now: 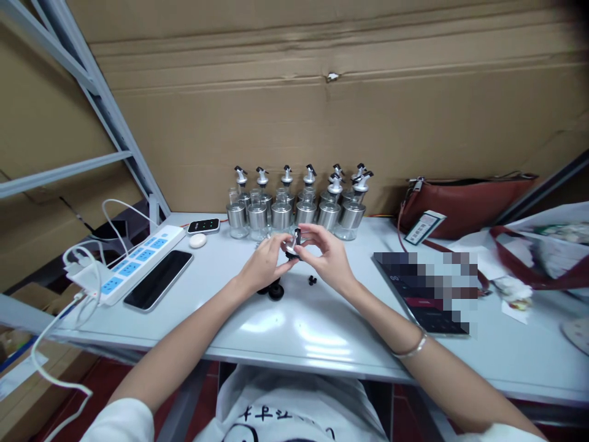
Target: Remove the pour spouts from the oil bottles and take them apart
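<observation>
Above the tabletop, my left hand point(263, 263) and my right hand point(329, 260) meet around a silver and black pourer spout point(293, 247). Fingers of both hands are closed on it, and they partly cover it. Below my left hand lie round black caps or rings point(276, 291), partly hidden by the hand. A few tiny black pieces point(312, 280) sit under my right hand. Behind the hands stand two rows of glass oil bottles with steel bands point(281, 218). The back bottles carry pourer spouts point(310, 174); several front ones have bare glass necks point(255, 197).
To the left are a white power strip point(138, 261) with cables, a dark-screened phone point(159, 281), a small black-faced device point(204, 226) and a white round case point(197, 240). A tablet point(414, 301), a brown bag point(464, 205) and plastic wrapping point(552, 245) lie right. Cardboard point(276, 123) stands behind.
</observation>
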Motion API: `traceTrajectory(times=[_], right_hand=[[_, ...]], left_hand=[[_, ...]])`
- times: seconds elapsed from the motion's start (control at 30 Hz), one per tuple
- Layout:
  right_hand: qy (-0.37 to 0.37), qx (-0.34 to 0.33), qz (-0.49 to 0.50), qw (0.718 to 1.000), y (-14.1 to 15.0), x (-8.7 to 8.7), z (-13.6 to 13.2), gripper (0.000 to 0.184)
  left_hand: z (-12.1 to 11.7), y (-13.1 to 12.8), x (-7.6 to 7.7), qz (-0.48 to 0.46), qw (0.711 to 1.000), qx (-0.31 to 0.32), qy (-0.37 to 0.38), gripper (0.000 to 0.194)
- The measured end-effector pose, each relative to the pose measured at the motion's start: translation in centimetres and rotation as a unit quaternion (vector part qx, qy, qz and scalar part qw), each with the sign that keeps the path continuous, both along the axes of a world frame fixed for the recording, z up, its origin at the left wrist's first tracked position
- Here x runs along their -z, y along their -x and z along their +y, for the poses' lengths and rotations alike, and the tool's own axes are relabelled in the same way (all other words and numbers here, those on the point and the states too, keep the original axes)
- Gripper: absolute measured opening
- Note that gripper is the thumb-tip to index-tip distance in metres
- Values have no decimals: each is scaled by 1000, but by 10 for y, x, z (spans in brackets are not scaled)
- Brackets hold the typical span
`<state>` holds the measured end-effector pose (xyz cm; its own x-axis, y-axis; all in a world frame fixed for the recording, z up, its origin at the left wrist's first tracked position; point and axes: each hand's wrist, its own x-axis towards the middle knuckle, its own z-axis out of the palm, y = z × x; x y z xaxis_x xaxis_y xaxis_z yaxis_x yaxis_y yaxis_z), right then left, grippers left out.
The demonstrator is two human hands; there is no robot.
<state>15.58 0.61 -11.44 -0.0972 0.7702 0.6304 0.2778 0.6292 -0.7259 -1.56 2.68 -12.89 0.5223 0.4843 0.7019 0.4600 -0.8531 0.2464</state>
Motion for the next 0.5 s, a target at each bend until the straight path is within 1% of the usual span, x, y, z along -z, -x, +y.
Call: traceTrajectory(times=[0.1, 0.17, 0.23, 0.27, 0.3, 0.4, 0.47, 0.5], right_hand=[[-70, 20, -85, 994, 0, -1, -2, 31], [-115, 28, -128, 985, -2, 0, -2, 30], [-160, 37, -176, 970, -3, 0, -1, 29], [-182, 42, -208, 960, -5, 0, -1, 28], [-202, 49, -241, 948, -6, 0, -1, 28], [-248, 67, -318, 913, -8, -3, 0, 29], [-268, 75, -331, 902, -9, -5, 0, 28], [-269, 79, -324, 904, -9, -6, 0, 28]], left_hand=[[-3, -1, -2, 33, 999, -27, 10, 37], [-5, -2, -3, 32, 998, -46, 15, 37], [-7, -3, -3, 27, 998, -52, 12, 27], [-7, -4, -3, 27, 998, -50, 6, 19], [-7, -5, -3, 29, 999, -44, -1, 16], [-7, -6, -2, 40, 999, -19, -18, 24], [-8, -6, -3, 38, 999, -8, -17, 25], [-9, -6, -3, 42, 999, 5, -20, 26]])
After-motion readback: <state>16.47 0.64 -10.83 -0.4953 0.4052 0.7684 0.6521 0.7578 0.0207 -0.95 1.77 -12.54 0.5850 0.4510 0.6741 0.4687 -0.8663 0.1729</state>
